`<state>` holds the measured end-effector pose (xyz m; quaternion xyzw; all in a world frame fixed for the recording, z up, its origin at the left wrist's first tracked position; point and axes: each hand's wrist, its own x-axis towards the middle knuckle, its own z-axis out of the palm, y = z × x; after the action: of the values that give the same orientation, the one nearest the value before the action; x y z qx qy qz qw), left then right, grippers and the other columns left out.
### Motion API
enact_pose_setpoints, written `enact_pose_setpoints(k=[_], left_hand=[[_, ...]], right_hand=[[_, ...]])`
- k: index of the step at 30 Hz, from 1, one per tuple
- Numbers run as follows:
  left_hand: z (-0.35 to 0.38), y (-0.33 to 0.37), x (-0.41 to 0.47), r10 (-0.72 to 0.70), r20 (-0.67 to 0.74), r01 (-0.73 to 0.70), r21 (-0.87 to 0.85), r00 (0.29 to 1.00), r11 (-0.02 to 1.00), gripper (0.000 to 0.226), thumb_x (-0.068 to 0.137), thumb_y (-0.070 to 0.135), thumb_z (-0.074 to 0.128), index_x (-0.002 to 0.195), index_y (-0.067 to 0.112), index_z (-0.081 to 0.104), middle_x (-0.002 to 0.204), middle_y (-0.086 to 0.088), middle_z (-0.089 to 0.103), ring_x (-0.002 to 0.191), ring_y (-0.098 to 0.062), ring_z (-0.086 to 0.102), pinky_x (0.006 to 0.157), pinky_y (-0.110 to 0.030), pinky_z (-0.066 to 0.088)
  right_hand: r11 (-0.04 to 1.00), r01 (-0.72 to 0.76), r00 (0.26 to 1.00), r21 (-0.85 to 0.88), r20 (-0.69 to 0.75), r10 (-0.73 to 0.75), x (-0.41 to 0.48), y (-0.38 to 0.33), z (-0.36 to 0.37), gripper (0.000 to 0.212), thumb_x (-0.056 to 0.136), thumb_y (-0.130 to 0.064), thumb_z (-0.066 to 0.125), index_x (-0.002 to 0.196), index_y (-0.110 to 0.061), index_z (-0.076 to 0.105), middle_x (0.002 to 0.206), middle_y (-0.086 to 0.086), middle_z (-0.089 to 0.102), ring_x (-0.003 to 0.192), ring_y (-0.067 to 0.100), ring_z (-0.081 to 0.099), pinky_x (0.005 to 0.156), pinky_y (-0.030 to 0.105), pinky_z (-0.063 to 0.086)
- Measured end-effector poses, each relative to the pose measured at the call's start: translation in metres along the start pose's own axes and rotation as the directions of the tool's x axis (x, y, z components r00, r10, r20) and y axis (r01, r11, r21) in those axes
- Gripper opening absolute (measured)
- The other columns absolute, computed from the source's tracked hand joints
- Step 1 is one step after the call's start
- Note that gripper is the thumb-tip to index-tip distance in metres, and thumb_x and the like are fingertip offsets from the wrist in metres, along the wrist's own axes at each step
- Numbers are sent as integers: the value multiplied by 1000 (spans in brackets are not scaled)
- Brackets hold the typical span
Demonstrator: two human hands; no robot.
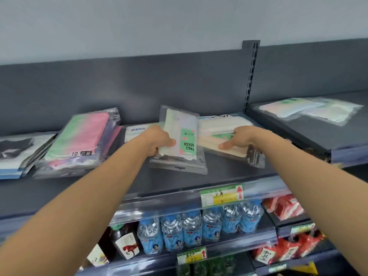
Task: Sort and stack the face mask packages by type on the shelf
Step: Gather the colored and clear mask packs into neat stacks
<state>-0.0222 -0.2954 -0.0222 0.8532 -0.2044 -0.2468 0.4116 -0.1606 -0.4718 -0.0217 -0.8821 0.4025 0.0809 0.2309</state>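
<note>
Far left on the shelf (199, 176), a stack of packages with black masks (18, 148) lies flat. Just beside it is a stack of pink-and-green packages (79, 140), long axis running front to back and angled slightly right at the rear. A white-and-blue package (137, 130) lies behind the left forearm.

The left hand (159, 141) grips the green-label mask package (181, 136) at mid-shelf, fingers curled round its left edge and thumb across its face. The package is tipped up off the shelf, its long axis rising from front to rear. Its hang-hole end points down toward the shelf front and its far end points up toward the back panel. The words FACE MASK read sideways.

Immediately right, touching that package, is a stack of white and cream packages (221, 124), long axis left to right. The right hand (243, 139) rests on it, thumb laid straight along the cream pack. The fingers are tucked in under the white pack, so it cannot be told whether they pinch anything.

On the adjoining right shelf section lie pale packages (310, 110). Water bottles (191, 228) stand on the tier below.
</note>
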Motion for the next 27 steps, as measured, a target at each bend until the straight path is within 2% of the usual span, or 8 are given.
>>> enact_pose_setpoints(k=[1, 3, 5, 10, 16, 19, 21, 27], left_hand=[[-2, 0, -1, -5, -44, 3, -36, 999, 999, 21, 88, 5, 64, 108, 0, 57, 96, -15, 68, 73, -27, 63, 45, -29, 49], [-6, 2, -5, -10, -108, -5, -134, 994, 991, 28, 86, 4, 66, 112, -4, 58, 106, -17, 69, 89, -33, 68, 70, -47, 58], [-9, 4, -11, -8, -155, -27, -223, 988, 974, 37, 82, 0, 69, 117, -7, 56, 113, -20, 67, 98, -36, 67, 85, -54, 55], [-21, 5, -22, -22, -251, -57, -303, 968, 951, 44, 84, -5, 65, 125, -7, 49, 121, -19, 63, 102, -36, 66, 72, -41, 57], [-37, 5, -21, -60, -334, -56, -327, 941, 943, 43, 83, -8, 61, 125, -5, 49, 125, -18, 62, 105, -38, 64, 84, -51, 56], [-46, 9, -19, -69, -383, -60, -315, 921, 947, 42, 84, -8, 57, 125, -4, 49, 120, -17, 63, 103, -37, 64, 86, -47, 55], [-54, 11, -18, -71, -422, -60, -289, 904, 955, 43, 86, -5, 55, 129, -4, 46, 122, -16, 61, 105, -36, 62, 82, -43, 55], [-65, 2, -16, -57, -416, -69, -282, 908, 957, 37, 91, -3, 47, 129, -3, 46, 124, -17, 61, 94, -32, 61, 58, -34, 48]], right_hand=[[999, 6, 1000, -37, 14, -6, 2, 2, -1, 91, 80, -59, 63, 147, -7, 30, 154, 9, 31, 139, 30, 35, 108, 38, 33], [994, 16, 1000, -105, 18, -14, 5, 3, -3, 95, 74, -67, 62, 144, -9, 36, 150, 8, 38, 135, 31, 39, 107, 39, 35], [989, 27, 1000, -144, 8, -26, 7, 2, -3, 95, 67, -73, 63, 136, -10, 45, 143, 8, 46, 130, 31, 43, 108, 41, 37], [991, 85, 993, -100, -68, -92, 8, -4, -5, 75, 79, -50, 69, 131, 0, 49, 138, 12, 51, 126, 29, 49, 101, 33, 40], [984, 80, 997, 159, -33, -75, -7, -12, -14, 50, 94, -25, 58, 133, 5, 47, 129, 16, 55, 110, 28, 55, 90, 33, 45], [919, -9, 998, 394, 56, -14, 0, -12, -19, 26, 94, -9, 57, 116, 3, 51, 96, 15, 56, 94, 25, 53, 74, 35, 46], [890, -52, 996, 453, 84, 15, 2, -16, -23, 9, 97, -8, 51, 97, 1, 48, 101, 15, 51, 88, 24, 51, 69, 34, 43], [759, -132, 987, 637, 156, 40, 10, -40, -22, 22, 93, -1, 44, 71, -3, 47, 62, 10, 42, 50, 17, 37, 48, 23, 28]])
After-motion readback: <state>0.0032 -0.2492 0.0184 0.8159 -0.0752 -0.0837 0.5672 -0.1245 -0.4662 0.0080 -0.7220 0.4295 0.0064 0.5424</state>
